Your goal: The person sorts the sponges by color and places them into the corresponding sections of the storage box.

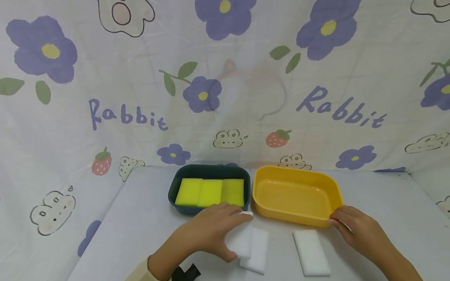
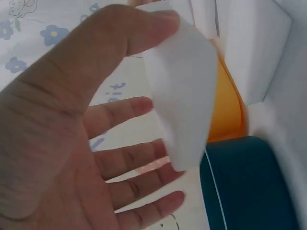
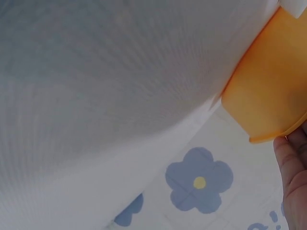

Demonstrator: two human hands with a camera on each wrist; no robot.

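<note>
My left hand [image 1: 212, 230] pinches a white sponge block [image 2: 182, 91] between thumb and fingertips, tilted up off the table. In the head view that block overlaps a second white block [image 1: 258, 249] lying flat behind it. A third white block [image 1: 311, 253] lies farther right, in front of the yellow tub [image 1: 295, 216]. My right hand [image 1: 358, 228] grips the front right corner of the tub's rim with thumb and fingers. The tub's floor is bare. Beside it, the dark green tub [image 2: 249, 182] holds three yellow sponges [image 1: 210, 192] side by side.
A patterned cloth [image 1: 232, 113] hangs behind the white tabletop [image 1: 140, 218]. Both tubs stand close together near the back edge. A black strap-like piece [image 1: 188, 273] shows by my left wrist.
</note>
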